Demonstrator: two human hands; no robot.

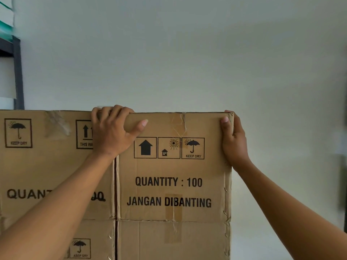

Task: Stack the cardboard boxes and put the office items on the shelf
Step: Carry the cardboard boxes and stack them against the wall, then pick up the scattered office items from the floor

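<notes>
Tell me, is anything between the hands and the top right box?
Nothing visible is. The left hand already grips the top box's upper left corner, and the right hand holds its upper right corner. The box sits on the lower box, beside the left box.

Brown cardboard boxes [173,184] carry black lettering and black framed symbols; the wall [187,53] is pale grey-white; the shelf frame [18,72] dark grey.

The brown corrugated cardboard box printed "QUANTITY : 100" [173,166] is sitting upright atop another brown box [172,241], at 3 o'clock of a matching taped box [47,166].
</notes>
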